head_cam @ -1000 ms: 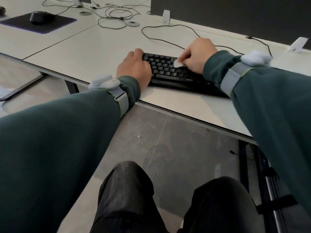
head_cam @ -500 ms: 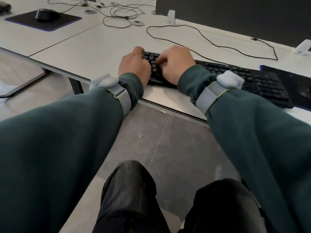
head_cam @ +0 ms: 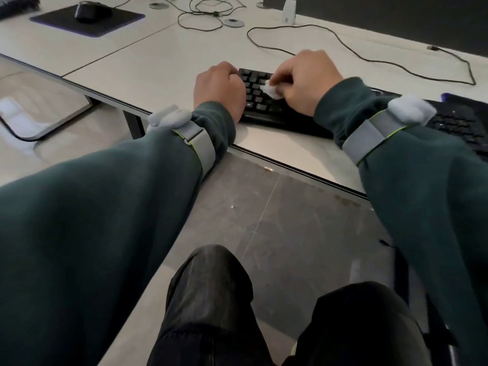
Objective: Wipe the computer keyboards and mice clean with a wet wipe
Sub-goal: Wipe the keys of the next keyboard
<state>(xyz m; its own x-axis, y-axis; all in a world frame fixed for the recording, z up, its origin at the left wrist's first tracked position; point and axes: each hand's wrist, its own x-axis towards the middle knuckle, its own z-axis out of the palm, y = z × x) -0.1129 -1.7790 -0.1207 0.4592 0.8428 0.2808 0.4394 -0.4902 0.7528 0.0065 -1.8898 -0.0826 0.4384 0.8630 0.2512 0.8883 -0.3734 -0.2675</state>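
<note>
We see the right hand (head_cam: 306, 80) pinch the wet wipe (head_cam: 272, 89) on the keyboard (head_cam: 257, 100), at its left end — its length runs rightward along the desk (head_cam: 264, 143) edge; left hand (head_cam: 219, 88) curled alongside, grip unclear.

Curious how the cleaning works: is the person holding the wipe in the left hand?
No, the crumpled white wipe is pinched in the right hand over the keyboard, while the left hand sits at its left end.
</note>
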